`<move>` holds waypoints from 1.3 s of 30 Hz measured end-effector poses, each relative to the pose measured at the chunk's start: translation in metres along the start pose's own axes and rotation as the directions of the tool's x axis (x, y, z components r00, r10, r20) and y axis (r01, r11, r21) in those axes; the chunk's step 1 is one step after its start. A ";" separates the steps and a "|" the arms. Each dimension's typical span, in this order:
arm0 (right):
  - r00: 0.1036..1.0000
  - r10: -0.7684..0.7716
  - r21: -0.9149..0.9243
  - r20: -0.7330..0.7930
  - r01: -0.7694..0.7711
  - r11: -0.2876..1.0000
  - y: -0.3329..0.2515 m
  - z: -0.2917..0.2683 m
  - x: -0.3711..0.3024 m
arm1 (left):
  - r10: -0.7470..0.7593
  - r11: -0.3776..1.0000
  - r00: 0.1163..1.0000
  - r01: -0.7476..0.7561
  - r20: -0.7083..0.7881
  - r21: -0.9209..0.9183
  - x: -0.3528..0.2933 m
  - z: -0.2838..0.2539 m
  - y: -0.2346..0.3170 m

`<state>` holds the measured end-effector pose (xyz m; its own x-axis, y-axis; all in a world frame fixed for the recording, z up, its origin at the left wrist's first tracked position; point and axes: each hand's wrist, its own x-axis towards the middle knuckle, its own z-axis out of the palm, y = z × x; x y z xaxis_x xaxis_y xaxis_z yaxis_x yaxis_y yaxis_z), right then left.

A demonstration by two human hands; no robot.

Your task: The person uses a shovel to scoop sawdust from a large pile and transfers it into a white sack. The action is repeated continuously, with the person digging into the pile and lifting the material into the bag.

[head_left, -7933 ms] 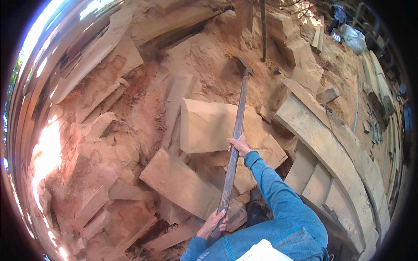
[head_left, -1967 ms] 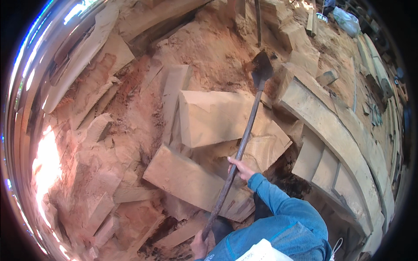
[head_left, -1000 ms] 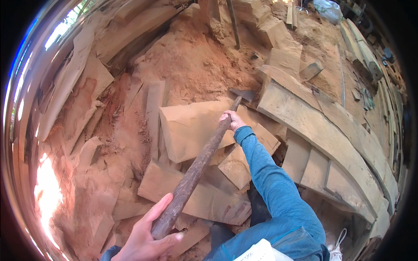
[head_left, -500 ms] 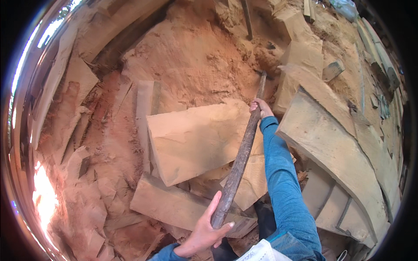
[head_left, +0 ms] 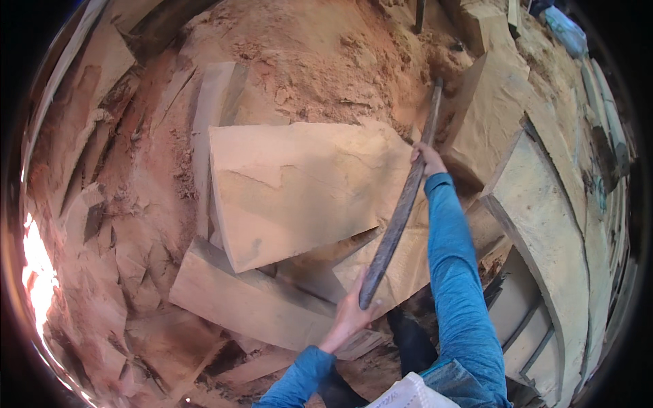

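Note:
A long, dark wooden handle of a pick (head_left: 401,211) slants from near my body up to the far right, in front of pale stone slabs. My right hand (head_left: 428,160) is wrapped around its upper part. At the near end, my left hand (head_left: 350,316) holds the butt loosely, with the handle lying between thumb and fingers. The far end reaches the reddish earth beside a stone block; its metal head cannot be made out now. Just left of the handle lies a large flat stone slab (head_left: 292,187).
A long stone block (head_left: 252,289) lies below the slab. Large tilted slabs (head_left: 537,217) stand at the right. Loose reddish earth (head_left: 306,61) spreads at the far side. A dark bar (head_left: 420,15) and a bluish plastic bag (head_left: 566,32) show at the top. Broken rock covers the left.
The view has shifted, so the slabs sit higher and further left or right. My left hand has closed more around the butt of the handle. The pick's crosswise head no longer shows plainly.

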<state>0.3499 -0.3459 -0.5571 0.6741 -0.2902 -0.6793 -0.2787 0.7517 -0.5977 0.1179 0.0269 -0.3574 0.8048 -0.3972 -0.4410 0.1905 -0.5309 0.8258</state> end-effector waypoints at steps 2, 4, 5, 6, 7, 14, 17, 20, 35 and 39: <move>0.999 -0.033 -0.123 -0.003 0.033 0.992 0.018 -0.008 0.001 | -0.116 0.980 0.993 0.110 0.029 0.164 0.006 0.011 -0.019; 1.000 -0.014 -0.064 -0.020 0.012 0.998 0.027 -0.016 -0.001 | -0.169 0.944 0.986 0.164 -0.005 0.288 0.009 0.033 -0.028; 0.994 0.030 -0.003 -0.109 -0.031 1.000 0.031 -0.020 -0.004 | -0.211 0.913 0.977 0.206 -0.026 0.352 0.010 0.044 -0.030; 0.996 0.017 -0.062 -0.085 -0.022 0.998 0.036 -0.024 -0.008 | -0.233 0.913 0.972 0.228 -0.025 0.339 0.008 0.050 -0.034; 0.995 0.008 -0.089 -0.103 -0.017 0.996 0.041 -0.028 -0.012 | -0.256 0.912 0.967 0.249 -0.024 0.327 0.003 0.057 -0.039; 0.980 0.032 -0.181 -0.197 -0.069 0.981 0.088 -0.028 -0.062 | -0.265 0.941 0.956 0.285 -0.124 0.185 -0.052 0.054 -0.088; 0.980 0.049 -0.179 -0.191 -0.084 0.980 0.108 -0.018 -0.097 | -0.269 0.953 0.955 0.282 -0.122 0.107 -0.092 0.038 -0.091; 0.985 0.068 -0.128 -0.159 -0.089 0.988 0.129 0.001 -0.139 | -0.228 0.947 0.963 0.254 -0.146 0.199 -0.137 0.013 -0.088; 0.977 0.196 -0.012 -0.079 -0.197 0.980 0.285 0.157 -0.457 | -0.144 0.925 0.955 0.223 -0.260 0.308 -0.465 -0.172 -0.140; 0.966 0.249 0.026 -0.076 -0.248 0.969 0.342 0.194 -0.552 | -0.190 0.934 0.964 0.236 -0.189 0.267 -0.570 -0.238 -0.150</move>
<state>0.0147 0.1865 -0.3040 0.5298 -0.1380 -0.8368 -0.4191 0.8152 -0.3997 -0.2357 0.5109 -0.1463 0.8453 -0.1407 -0.5154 0.2180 -0.7899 0.5732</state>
